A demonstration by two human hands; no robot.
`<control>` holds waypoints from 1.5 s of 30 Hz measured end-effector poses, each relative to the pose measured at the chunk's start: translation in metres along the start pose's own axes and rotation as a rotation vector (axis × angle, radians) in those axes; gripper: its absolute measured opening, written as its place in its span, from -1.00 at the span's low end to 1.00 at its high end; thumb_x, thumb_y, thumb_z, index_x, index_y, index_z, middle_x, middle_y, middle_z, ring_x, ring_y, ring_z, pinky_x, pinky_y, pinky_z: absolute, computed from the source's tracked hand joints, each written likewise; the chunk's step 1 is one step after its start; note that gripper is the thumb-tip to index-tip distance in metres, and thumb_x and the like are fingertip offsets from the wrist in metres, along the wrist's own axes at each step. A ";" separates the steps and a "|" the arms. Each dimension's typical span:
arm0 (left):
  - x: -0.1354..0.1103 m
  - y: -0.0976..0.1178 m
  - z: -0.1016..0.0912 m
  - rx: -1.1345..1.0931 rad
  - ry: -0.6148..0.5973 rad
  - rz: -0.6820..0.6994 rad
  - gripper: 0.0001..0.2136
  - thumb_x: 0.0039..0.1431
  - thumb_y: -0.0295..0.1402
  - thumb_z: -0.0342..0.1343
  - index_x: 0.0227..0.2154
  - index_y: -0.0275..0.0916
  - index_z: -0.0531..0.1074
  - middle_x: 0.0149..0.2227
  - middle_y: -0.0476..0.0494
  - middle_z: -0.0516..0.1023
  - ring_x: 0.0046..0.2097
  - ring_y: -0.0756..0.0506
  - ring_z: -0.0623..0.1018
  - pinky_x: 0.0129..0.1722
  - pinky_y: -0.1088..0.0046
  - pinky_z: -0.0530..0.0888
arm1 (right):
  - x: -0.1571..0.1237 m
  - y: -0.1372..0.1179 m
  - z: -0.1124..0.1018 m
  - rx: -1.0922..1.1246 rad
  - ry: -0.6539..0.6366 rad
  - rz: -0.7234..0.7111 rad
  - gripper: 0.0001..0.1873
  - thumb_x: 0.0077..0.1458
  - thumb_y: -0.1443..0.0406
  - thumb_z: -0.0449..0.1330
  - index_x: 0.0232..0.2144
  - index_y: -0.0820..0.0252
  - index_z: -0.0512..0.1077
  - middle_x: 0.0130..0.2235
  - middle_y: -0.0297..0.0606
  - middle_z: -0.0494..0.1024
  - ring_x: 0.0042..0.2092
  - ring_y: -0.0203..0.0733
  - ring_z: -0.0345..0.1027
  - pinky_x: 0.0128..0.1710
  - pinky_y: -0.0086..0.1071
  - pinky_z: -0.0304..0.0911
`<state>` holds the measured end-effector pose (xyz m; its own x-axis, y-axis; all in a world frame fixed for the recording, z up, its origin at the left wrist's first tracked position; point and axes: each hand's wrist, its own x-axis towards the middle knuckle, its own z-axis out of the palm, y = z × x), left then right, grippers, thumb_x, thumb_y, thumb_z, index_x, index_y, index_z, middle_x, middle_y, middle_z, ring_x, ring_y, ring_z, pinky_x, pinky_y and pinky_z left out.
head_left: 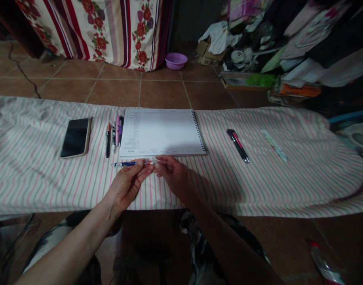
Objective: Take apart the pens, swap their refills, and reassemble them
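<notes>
My left hand [130,181] is closed on a slim blue pen [127,163], held level just in front of a spiral notebook [169,132]. A reddish section of the pen shows beyond my left fingertips. At that right end the fingers of my right hand [174,175] are pinched together on the pen; a small clear piece seems to lie between them, too small to make out. Left of the notebook several pens lie in a row, among them a black marker [108,142] and a pink pen [117,130].
A phone [76,137] lies on the striped cloth [92,182] at left. Off to the right are a black and red pen [238,145] and a pale patterned strip [274,144]. A purple basin [175,61] stands on the tiled floor, and a bottle [325,263] is at lower right.
</notes>
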<state>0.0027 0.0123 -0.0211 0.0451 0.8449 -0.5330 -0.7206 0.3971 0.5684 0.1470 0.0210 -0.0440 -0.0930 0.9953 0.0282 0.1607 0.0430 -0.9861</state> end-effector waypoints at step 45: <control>-0.001 0.000 0.002 -0.003 0.033 0.006 -0.85 0.09 -0.64 0.02 -0.49 -0.46 0.48 -0.43 -0.23 0.57 -0.37 -0.04 0.59 -0.19 0.42 0.53 | 0.002 -0.009 -0.005 -0.081 0.027 -0.052 -0.88 -0.01 0.30 0.17 -0.35 0.15 0.46 -0.42 -0.34 0.57 -0.47 -0.33 0.43 -0.41 -0.48 0.35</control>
<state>0.0040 0.0122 -0.0196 0.0176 0.8348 -0.5502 -0.7232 0.3906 0.5696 0.1505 0.0231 -0.0343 -0.0765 0.9935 0.0845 0.2352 0.1003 -0.9668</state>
